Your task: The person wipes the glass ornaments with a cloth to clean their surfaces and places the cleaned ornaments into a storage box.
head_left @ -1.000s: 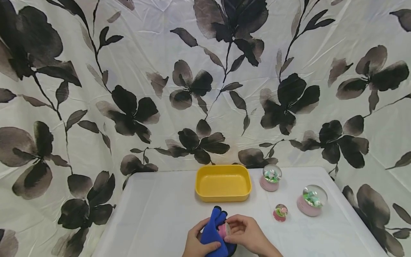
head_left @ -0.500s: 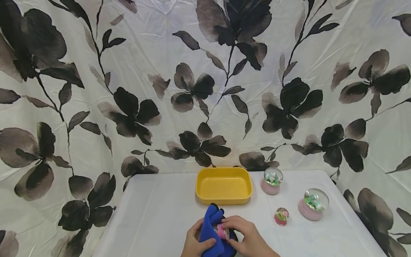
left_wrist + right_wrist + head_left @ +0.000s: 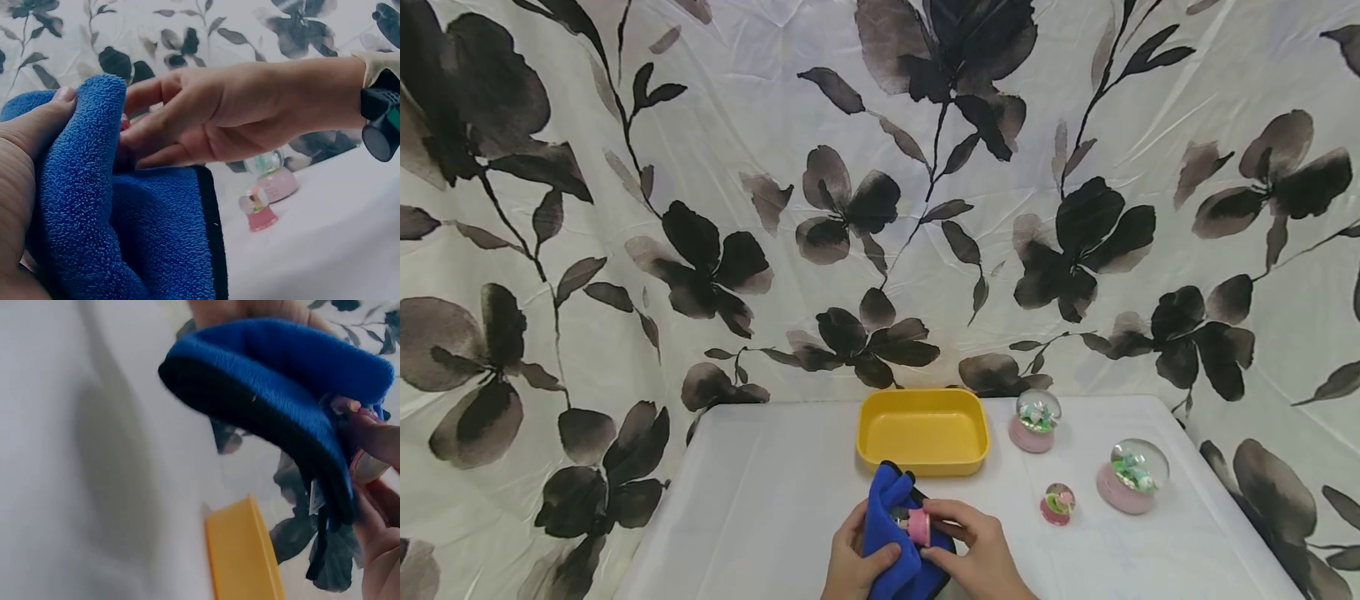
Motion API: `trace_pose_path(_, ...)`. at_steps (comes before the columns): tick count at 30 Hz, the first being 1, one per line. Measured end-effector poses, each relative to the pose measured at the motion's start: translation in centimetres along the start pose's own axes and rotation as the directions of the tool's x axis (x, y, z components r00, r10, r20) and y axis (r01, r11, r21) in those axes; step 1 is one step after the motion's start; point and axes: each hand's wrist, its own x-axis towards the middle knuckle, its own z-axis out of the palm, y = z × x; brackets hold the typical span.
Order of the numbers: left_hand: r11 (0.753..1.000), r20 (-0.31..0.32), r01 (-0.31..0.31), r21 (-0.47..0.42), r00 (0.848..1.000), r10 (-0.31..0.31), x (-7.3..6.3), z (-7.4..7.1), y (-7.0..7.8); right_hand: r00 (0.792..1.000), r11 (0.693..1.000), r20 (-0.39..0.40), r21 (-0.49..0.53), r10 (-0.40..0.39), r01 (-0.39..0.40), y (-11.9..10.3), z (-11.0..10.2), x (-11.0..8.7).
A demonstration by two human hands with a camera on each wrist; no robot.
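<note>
Pinching a small snow globe [image 3: 914, 526], tipped on a roughly sideways long axis, by its pink base [image 3: 920, 529] in the right hand [image 3: 977, 546], nearer and to its right, while gripping a blue cloth [image 3: 880, 521] about its leftward dome [image 3: 901, 519] in the left hand [image 3: 852, 560], before a yellow tray [image 3: 955, 467].

Has a bare left hand [image 3: 852, 560] and a bare right hand [image 3: 981, 552], with a short, plain nail [image 3: 65, 94] on the left thumb. Wears a pale cream cuff [image 3: 376, 64] at the right wrist. Bears beside it a black device [image 3: 375, 107] with a finely dotted surface, a rounded, dark grey end [image 3: 380, 145] and a small green patch [image 3: 394, 117], partly out of sight.
</note>
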Motion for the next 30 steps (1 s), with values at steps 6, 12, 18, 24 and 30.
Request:
trace_pose_path(6,0.997,-0.036,-0.076,0.002,0.996,0.076,0.3,0.1,-0.4,0.92,0.905,-0.018,0.189,0.391,-0.381,-0.8,0.0,0.3)
trace_pose_path(12,0.994,-0.108,-0.099,0.049,0.989,0.104,0.6,0.8,-0.7,0.851,0.822,-0.036,0.284,0.524,-0.494,-1.1,-0.1,0.6)
trace_pose_path(18,0.989,-0.144,-0.13,0.076,0.98,0.14,0.9,1.0,-0.5,0.825,0.777,-0.014,0.345,0.565,-0.526,-0.9,-0.3,0.7)
trace_pose_path(24,0.985,-0.177,-0.08,0.153,0.978,0.107,0.9,0.9,-0.3,0.782,0.691,0.011,0.462,0.623,-0.557,-0.2,-0.2,0.3)
trace_pose_path(30,0.985,-0.205,0.014,0.17,0.979,0.021,0.2,0.5,-0.6,0.768,0.584,0.086,0.598,0.634,-0.549,0.1,0.2,-0.7)
